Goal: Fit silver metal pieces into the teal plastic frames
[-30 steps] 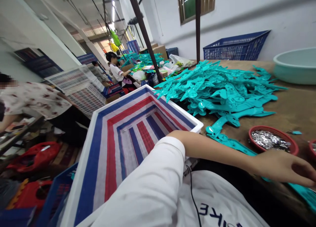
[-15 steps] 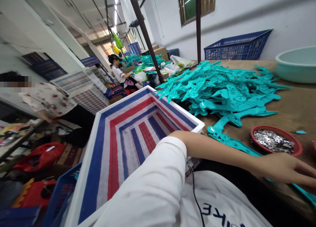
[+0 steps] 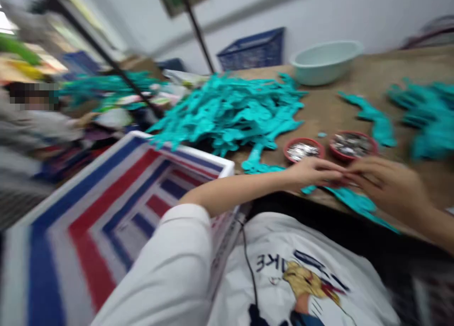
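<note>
My left hand (image 3: 314, 173) and my right hand (image 3: 393, 186) meet at the fingertips over the table's near edge. Both have their fingers pinched together; whatever may be between them is too small and blurred to make out. Just behind the fingers sit two red bowls of small shiny metal pieces, a left bowl (image 3: 303, 150) and a right bowl (image 3: 353, 145). Beneath the hands, a flat teal plastic piece (image 3: 354, 200) lies along the table edge. Another teal piece (image 3: 260, 161) lies left of the bowls, beside a large heap of teal plastic pieces (image 3: 234, 110).
A white-rimmed crate (image 3: 227, 169) with a striped lining stands at my left, against the table. Farther back are a pale green basin (image 3: 326, 63) and a blue basket (image 3: 251, 51). More teal pieces (image 3: 431, 120) lie at the right. A blurred co-worker (image 3: 39, 113) is at far left.
My view has swung right, bringing the second bowl, my right hand and more teal pieces into sight. My left hand, earlier stretched out with fingers apart, now meets the right one.
</note>
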### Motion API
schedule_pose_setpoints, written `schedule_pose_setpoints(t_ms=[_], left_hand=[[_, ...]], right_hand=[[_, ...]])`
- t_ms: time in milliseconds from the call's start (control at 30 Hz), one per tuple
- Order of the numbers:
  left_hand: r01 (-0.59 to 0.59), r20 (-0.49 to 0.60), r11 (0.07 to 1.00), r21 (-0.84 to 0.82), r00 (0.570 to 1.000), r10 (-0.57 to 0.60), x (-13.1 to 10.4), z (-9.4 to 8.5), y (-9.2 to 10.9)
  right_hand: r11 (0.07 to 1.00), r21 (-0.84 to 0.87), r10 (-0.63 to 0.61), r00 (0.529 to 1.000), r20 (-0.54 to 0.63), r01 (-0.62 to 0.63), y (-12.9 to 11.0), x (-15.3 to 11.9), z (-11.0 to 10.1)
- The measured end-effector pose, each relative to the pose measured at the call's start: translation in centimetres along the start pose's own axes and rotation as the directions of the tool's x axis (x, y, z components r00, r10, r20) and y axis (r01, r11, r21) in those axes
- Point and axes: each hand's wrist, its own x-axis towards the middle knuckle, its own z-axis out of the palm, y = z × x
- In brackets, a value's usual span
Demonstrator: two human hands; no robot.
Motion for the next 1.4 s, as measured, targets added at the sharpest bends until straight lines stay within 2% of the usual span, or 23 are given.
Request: schedule_pose_setpoints(t_ms=[100, 233, 433, 600, 700, 767, 800, 833, 867, 900, 933, 967, 1000, 1067, 1167, 1300, 1400], left_hand=[[-0.059, -0.004, 0.998, 0.009, 0.998, 0.059, -1.0, 0.1, 1.1], [-0.094, -0.021, 0.995, 0.024, 0.995, 0.095, -1.8, 0.1, 1.9], [-0.102, -0.077, 0.994, 0.042, 0.991, 0.105, -2.3, 0.7, 1.8], [-0.115, -0.080, 0.992, 0.058, 0.990, 0.120, -2.2, 0.7, 2.1], [-0.141, -0.057, 0.981, 0.137, 0.987, 0.150, -2.0, 0.2, 1.9], [-0.184, -0.045, 0.942, 0.281, 0.978, 0.205, -1.7, -0.5, 1.2], [-0.216, -0.030, 0.890, 0.402, 0.968, 0.249, -1.5, -0.9, 0.7], [-0.248, 0.007, 0.797, 0.550, 0.956, 0.293, -1.4, -1.3, 0.1], [-0.274, 0.073, 0.656, 0.703, 0.946, 0.317, -1.3, -1.7, -0.6], [-0.295, 0.161, 0.476, 0.829, 0.940, 0.302, -1.2, -2.1, -1.2], [-0.314, 0.247, 0.283, 0.906, 0.937, 0.246, -1.2, -2.3, -1.8], [-0.332, 0.312, 0.109, 0.937, 0.935, 0.168, -1.2, -2.5, -2.4], [-0.349, 0.350, -0.025, 0.937, 0.932, 0.091, -1.3, -2.6, -2.9], [-0.372, 0.380, -0.188, 0.909, 0.925, 0.003, -1.5, -2.7, -3.5], [-0.401, 0.413, -0.282, 0.872, 0.911, -0.019, -1.5, -2.8, -3.9], [-0.437, 0.458, -0.289, 0.852, 0.889, 0.007, -1.2, -3.4, -4.1], [-0.451, 0.479, -0.281, 0.847, 0.877, 0.038, -1.0, -3.9, -4.3]], right_hand=[[0.998, 0.050, 0.043, 0.999, -0.017, -0.042, 0.6, -2.3, -1.0], [0.993, 0.079, 0.085, 0.996, 0.006, -0.085, 1.5, -1.7, -0.4], [0.991, 0.129, 0.024, 0.999, 0.041, -0.029, 1.5, -1.5, -0.5], [0.992, 0.123, 0.005, 0.999, 0.042, -0.010, 1.6, -1.8, -0.3], [0.991, 0.132, -0.021, 0.998, 0.060, 0.013, 1.8, -1.6, -0.3], [0.990, 0.137, -0.028, 0.995, 0.096, 0.014, 2.7, -1.3, -0.4], [0.992, 0.129, -0.010, 0.992, 0.127, -0.006, 3.5, -1.3, -0.5], [0.993, 0.114, 0.022, 0.985, 0.173, -0.042, 4.6, -1.2, -0.5], [0.992, 0.098, 0.059, 0.969, 0.239, -0.084, 5.8, -1.3, -0.5], [0.989, 0.088, 0.089, 0.942, 0.324, -0.123, 7.1, -1.5, -0.4], [0.984, 0.086, 0.105, 0.903, 0.416, -0.154, 8.3, -1.8, -0.2], [0.980, 0.095, 0.107, 0.860, 0.499, -0.176, 9.5, -2.1, 0.1], [0.975, 0.109, 0.099, 0.823, 0.560, -0.192, 10.5, -2.6, 0.5], [0.967, 0.142, 0.080, 0.784, 0.616, -0.210, 11.9, -3.4, 1.5], [0.958, 0.182, 0.065, 0.789, 0.611, -0.220, 12.6, -4.2, 2.7], [0.952, 0.221, 0.041, 0.805, 0.591, -0.211, 12.6, -4.3, 3.1], [0.953, 0.219, 0.039, 0.801, 0.598, -0.210, 12.7, -4.2, 3.1]])
